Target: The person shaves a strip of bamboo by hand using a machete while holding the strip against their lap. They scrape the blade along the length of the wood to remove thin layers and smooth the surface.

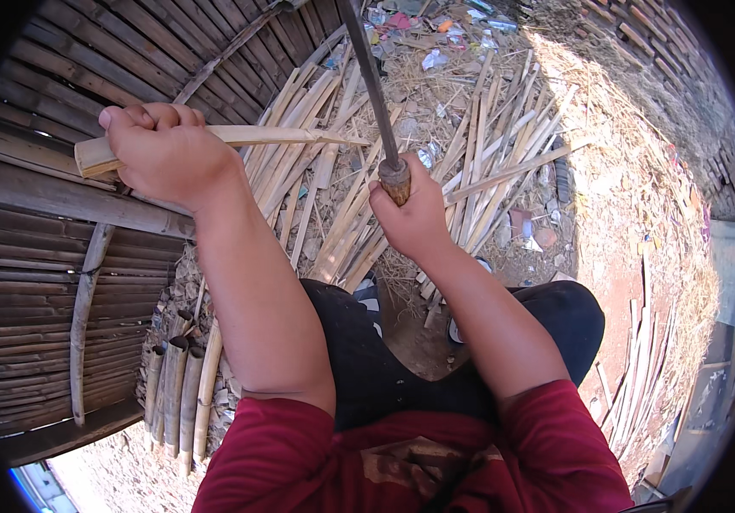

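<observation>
My left hand (165,156) is closed round a pale split bamboo strip (265,135), raised at the left by the bamboo wall. One thick end of the strip sticks out past my fist, and the other tapers toward the middle. In my right hand (414,212) is the wooden handle of a long-bladed knife (374,90), its dark narrow blade pointing up and away from me. The tip of the blade runs out of the top of the view. Strip and knife seem close near the handle; I cannot tell whether they touch.
A heap of split bamboo strips (491,141) covers the ground ahead, with litter and straw beyond. On the left stands a bamboo slat wall (34,274), with several bamboo tubes (172,389) beside it. A brick wall (654,51) rises far right. More strips (641,368) lie at right.
</observation>
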The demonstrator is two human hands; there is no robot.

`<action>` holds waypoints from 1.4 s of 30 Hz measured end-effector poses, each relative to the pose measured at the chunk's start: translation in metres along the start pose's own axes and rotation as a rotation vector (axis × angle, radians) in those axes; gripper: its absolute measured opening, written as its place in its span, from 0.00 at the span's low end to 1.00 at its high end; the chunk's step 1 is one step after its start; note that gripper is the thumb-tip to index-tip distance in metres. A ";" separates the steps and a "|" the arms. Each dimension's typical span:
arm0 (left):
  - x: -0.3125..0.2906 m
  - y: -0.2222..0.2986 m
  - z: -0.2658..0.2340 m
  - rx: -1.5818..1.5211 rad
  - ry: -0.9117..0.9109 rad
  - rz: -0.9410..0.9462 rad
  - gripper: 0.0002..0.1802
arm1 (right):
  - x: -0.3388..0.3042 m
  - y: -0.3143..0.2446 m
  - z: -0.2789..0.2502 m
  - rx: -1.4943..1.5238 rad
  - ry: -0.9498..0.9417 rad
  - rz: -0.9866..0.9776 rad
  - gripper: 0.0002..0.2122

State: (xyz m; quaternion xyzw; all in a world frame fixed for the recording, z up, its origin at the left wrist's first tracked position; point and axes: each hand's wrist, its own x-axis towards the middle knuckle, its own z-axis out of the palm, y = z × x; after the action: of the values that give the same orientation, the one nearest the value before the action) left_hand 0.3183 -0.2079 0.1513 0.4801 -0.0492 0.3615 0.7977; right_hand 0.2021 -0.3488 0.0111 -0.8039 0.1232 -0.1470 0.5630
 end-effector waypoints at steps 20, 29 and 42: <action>-0.002 -0.005 -0.001 -0.033 0.024 -0.047 0.20 | -0.002 0.033 0.017 -0.075 -0.045 0.034 0.19; 0.006 -0.006 -0.003 -0.061 0.041 -0.086 0.20 | 0.014 0.055 0.002 0.037 -0.395 0.356 0.19; -0.008 -0.004 0.011 -0.009 0.059 -0.085 0.20 | 0.000 0.074 0.025 -0.406 -0.260 0.151 0.20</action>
State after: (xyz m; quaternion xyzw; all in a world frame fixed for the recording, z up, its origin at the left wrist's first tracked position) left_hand 0.3176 -0.2222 0.1513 0.4673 -0.0069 0.3409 0.8157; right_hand 0.2091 -0.3517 -0.0665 -0.9010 0.1365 0.0280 0.4107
